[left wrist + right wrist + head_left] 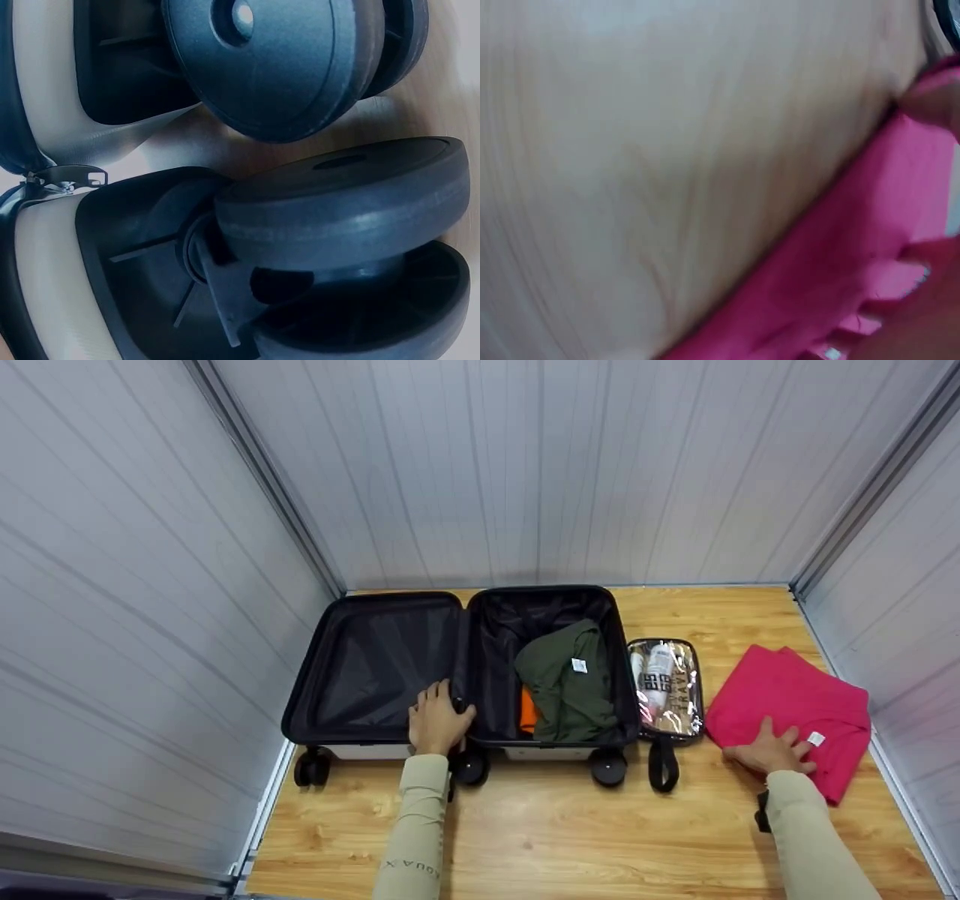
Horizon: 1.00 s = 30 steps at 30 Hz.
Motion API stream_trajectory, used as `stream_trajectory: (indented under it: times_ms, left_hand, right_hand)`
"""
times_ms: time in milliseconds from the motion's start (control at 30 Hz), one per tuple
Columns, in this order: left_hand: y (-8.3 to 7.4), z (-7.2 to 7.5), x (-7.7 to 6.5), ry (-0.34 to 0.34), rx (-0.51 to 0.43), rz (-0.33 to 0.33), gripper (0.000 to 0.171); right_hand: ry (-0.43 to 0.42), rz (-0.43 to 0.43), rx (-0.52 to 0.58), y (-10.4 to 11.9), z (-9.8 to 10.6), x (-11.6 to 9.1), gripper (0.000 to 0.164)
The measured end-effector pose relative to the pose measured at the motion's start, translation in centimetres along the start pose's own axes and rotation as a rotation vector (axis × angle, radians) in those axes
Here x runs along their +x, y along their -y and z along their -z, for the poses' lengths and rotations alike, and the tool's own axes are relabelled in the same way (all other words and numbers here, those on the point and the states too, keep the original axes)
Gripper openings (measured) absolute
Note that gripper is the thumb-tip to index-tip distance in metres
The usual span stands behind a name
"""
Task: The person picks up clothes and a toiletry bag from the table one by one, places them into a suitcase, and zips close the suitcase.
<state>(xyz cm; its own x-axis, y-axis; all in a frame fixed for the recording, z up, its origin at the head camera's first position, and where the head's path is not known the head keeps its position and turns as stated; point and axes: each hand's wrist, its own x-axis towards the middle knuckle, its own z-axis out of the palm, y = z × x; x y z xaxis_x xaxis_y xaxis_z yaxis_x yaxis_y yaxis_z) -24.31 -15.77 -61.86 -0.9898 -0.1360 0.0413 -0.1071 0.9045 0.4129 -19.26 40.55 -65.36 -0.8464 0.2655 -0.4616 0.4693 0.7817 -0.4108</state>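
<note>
An open suitcase point(382, 660) with black lining lies on the floor. My left hand point(439, 721) rests palm down at its front edge, near the seam between the two halves. A dark green garment point(559, 690) with a white tag lies in the right half, over a bit of orange cloth point(528, 711). To the right, my right hand point(772, 750) is spread on the near left edge of a folded pink garment point(787, 682). The right wrist view shows its fingers point(934, 105) touching the pink cloth point(817, 270); that view is blurred.
A clear travel pouch point(681, 697) with bottles and a black strap lies between suitcase and pink garment. Suitcase wheels point(270, 67) jut toward me, with a zipper pull point(71, 176) beside them. Pale panel walls point(525, 472) enclose the wooden floor point(555, 832).
</note>
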Motion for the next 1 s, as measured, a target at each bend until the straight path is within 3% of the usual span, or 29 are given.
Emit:
stream_trajectory:
  times_ms: [133, 700, 1000]
  left_hand:
    - [0.0, 0.0, 0.0, 0.001, -0.016, -0.001, 0.074]
    - [0.0, -0.2, 0.3, -0.011, 0.016, -0.005, 0.073]
    - [0.0, -0.1, 0.1, -0.011, 0.011, 0.000, 0.072]
  right_hand:
    - [0.005, 0.045, -0.033, -0.4, 0.5, -0.3, 0.122]
    - [-0.253, 0.043, -0.167, -0.7, -1.3, -0.4, 0.069]
    - [-0.346, 0.060, -0.160, -0.9, -1.7, -0.1, 0.055]
